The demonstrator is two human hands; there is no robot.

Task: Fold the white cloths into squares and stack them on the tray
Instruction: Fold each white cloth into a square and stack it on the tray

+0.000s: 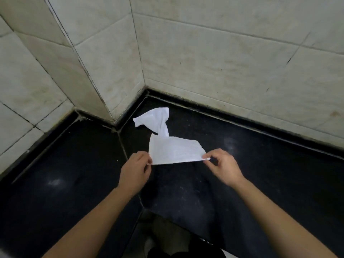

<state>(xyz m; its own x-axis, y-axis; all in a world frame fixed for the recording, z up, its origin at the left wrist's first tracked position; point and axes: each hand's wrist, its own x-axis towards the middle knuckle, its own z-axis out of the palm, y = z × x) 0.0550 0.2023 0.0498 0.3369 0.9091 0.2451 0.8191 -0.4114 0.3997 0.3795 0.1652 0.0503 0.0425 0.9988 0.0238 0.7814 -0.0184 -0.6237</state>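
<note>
A white cloth (175, 150) is held flat just above the black counter, folded into a rough rectangle. My left hand (135, 171) pinches its near left corner and my right hand (223, 166) pinches its near right corner. Behind it a second white cloth (158, 121) lies crumpled and twisted on the counter near the wall corner, partly hidden by the held cloth. No tray is in view.
The black stone counter (260, 164) runs into a corner of pale tiled walls (223, 62). A tiled column (89, 62) juts out at the left. The counter's front edge (186, 228) cuts in below my arms, with the floor beneath.
</note>
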